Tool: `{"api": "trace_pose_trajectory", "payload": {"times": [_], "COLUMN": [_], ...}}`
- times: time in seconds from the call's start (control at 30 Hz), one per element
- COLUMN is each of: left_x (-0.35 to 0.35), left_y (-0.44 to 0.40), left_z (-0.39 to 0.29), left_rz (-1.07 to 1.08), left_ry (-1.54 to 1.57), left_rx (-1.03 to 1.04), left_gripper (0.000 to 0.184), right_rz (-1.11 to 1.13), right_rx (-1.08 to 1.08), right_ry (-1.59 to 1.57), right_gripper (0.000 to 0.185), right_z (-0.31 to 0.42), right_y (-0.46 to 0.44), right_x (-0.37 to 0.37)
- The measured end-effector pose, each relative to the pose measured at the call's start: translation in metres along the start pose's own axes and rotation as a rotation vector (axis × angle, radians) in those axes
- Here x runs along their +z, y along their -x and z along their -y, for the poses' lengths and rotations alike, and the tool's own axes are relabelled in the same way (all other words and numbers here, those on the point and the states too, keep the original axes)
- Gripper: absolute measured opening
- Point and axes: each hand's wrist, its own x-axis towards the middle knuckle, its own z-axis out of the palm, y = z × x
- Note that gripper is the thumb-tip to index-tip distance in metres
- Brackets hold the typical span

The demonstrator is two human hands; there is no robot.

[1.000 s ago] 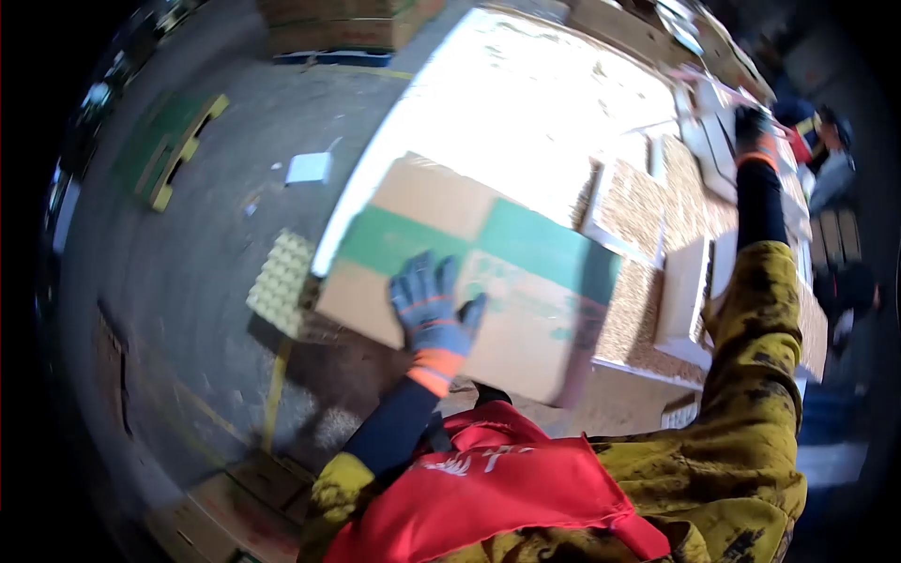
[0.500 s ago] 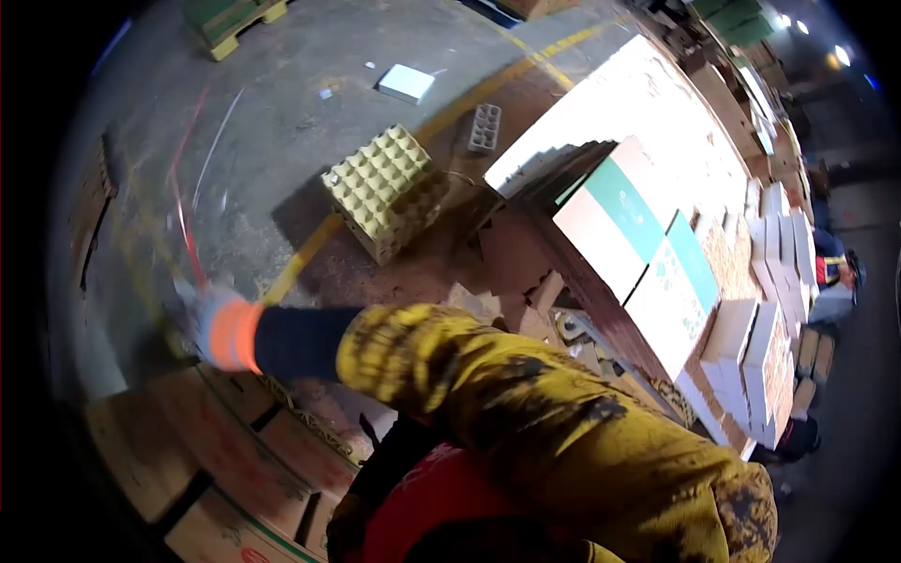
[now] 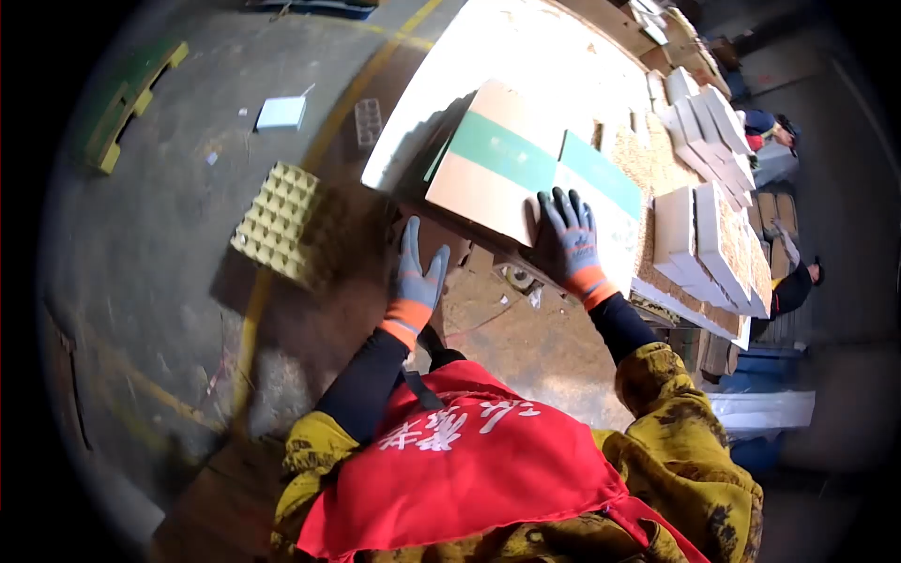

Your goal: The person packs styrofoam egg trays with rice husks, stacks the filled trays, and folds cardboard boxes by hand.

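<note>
Both of my hands wear grey gloves with orange cuffs. My right hand (image 3: 572, 242) lies with spread fingers on the near edge of a flat brown cardboard carton with a green stripe (image 3: 507, 155). To the left, my left hand (image 3: 419, 274) is held up beside the stack's front corner, thumb apart from the fingers and nothing in it. The carton tops a stack at the table's near end. White trays (image 3: 718, 239) with brown bits in them stand to the right of the stack.
Yellow egg trays (image 3: 282, 218) stand on the floor at left, near a white box (image 3: 281, 114) and a clear tray (image 3: 368, 123). A green pallet (image 3: 131, 103) is at upper left. The bright table (image 3: 441, 70) extends away. Other people are at the right.
The view has swung back from the floor at left. My hand that reached out over the floor is no longer there; both hands are now at the carton stack.
</note>
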Motion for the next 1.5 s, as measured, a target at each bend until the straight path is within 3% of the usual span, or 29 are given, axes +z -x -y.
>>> {"api": "trace_pose_trajectory", "payload": {"times": [0.2,0.27,0.33,0.4,0.43,0.5,0.53,0.6,0.67,0.73,0.77,0.8,0.87,0.9,0.93,0.97,1.0,1.03,1.07,1.1,1.13,1.17,1.23,1.27,1.3,1.33,1.4,1.47,1.5], "left_x": [-0.006,-0.013,-0.027,-0.01,-0.037,-0.027,-0.024,0.014,0.049,0.079,0.105,0.127,0.15,0.169,0.19,0.207,0.223,0.24,0.247,0.237,0.229,0.267,0.308,0.333,0.339,0.318,0.318,0.315,0.313], "left_y": [0.086,0.158,0.22,0.333,0.317,0.36,0.38,0.435,0.488,0.514,0.538,0.571,0.606,0.635,0.669,0.7,0.722,0.743,0.752,0.741,0.739,0.774,0.802,0.82,0.824,0.817,0.832,0.844,0.848], "left_z": [0.089,0.135,0.152,0.236,0.171,0.158,0.154,0.159,0.153,0.118,0.12,0.117,0.112,0.117,0.123,0.126,0.137,0.149,0.146,0.128,0.123,0.13,0.122,0.122,0.121,0.116,0.121,0.114,0.114], "left_rz": [-0.005,-0.063,-0.049,-0.294,-0.242,-0.48,-0.534,-0.781,-0.585,-0.837,-0.982,-0.877,-1.014,-0.942,-0.864,-0.553,-0.841,-1.16,-1.339,-1.381,-1.428,-1.295,-1.358,-1.267,-1.181,-0.92,-0.926,-0.931,-0.939], "left_ry": [-0.159,-0.293,-0.448,-0.426,-0.504,-0.368,-0.344,-0.049,-0.23,0.065,0.212,0.074,0.171,0.069,-0.032,-0.266,-0.063,0.119,0.223,0.3,0.377,0.221,0.318,0.255,0.013,-0.226,-0.242,-0.221,-0.215], "left_rx": [-0.263,-0.446,-0.797,-0.814,-0.961,-1.152,-1.248,-1.33,-1.363,-1.468,-1.524,-1.491,-1.714,-1.667,-1.614,-1.533,-1.563,-1.539,-1.537,-1.602,-1.66,-1.674,-1.668,-1.71,-1.747,-1.847,-1.858,-1.844,-1.829], "left_gripper": [0.062,0.059,0.059,0.058,0.056,0.057,0.058,0.057,0.055,0.054,0.053,0.051,0.049,0.042,0.035,0.032,0.034,0.035,0.037,0.04,0.042,0.046,0.048,0.046,0.049,0.048,0.045,0.043,0.042], "right_rz": [-0.054,-0.184,-0.198,-0.071,0.119,0.522,0.851,1.013,1.057,1.102,1.147,1.207,1.431,1.397,1.477,1.554,1.625,1.575,1.719,1.652,1.697,1.681,1.6,1.497,1.725,1.525,1.968,1.863,1.922], "right_rx": [-0.082,-0.189,-0.352,-0.558,-0.599,-0.704,-0.65,-0.783,-0.889,-0.958,-0.872,-0.858,-0.5,-0.65,-0.597,-0.54,-0.479,-0.676,-0.519,-0.659,-0.663,-0.757,-0.94,-1.048,-0.897,-0.977,-0.502,-0.73,-0.669], "right_ry": [-0.171,-0.227,-0.376,-0.737,-0.832,-0.89,-0.984,-0.999,-0.938,-0.781,-0.905,-0.714,-1.11,-0.918,-0.942,-0.968,-0.993,-0.748,-0.874,-0.677,-0.79,-0.739,-0.776,-0.79,-0.769,-0.807,-1.106,-0.957,-0.958], "right_gripper": [0.08,0.077,0.071,0.064,0.061,0.054,0.051,0.048,0.047,0.046,0.047,0.043,0.04,0.04,0.041,0.042,0.043,0.047,0.052,0.059,0.063,0.068,0.077,0.081,0.089,0.1,0.117,0.11,0.108], "right_z": [-0.003,0.011,0.039,0.08,0.102,0.145,0.159,0.171,0.185,0.2,0.206,0.204,0.196,0.205,0.209,0.213,0.22,0.241,0.243,0.27,0.285,0.309,0.355,0.376,0.405,0.42,0.452,0.478,0.479], "right_y": [-0.037,-0.026,-0.015,-0.002,0.01,0.03,0.044,0.07,0.089,0.104,0.124,0.129,0.178,0.188,0.211,0.24,0.271,0.296,0.346,0.384,0.437,0.482,0.574,0.616,0.638,0.691,0.753,0.755,0.758], "right_x": [0.013,0.01,0.007,0.029,0.047,0.086,0.122,0.187,0.22,0.234,0.25,0.261,0.326,0.331,0.35,0.377,0.401,0.403,0.446,0.446,0.472,0.489,0.531,0.553,0.551,0.599,0.661,0.674,0.684]}}
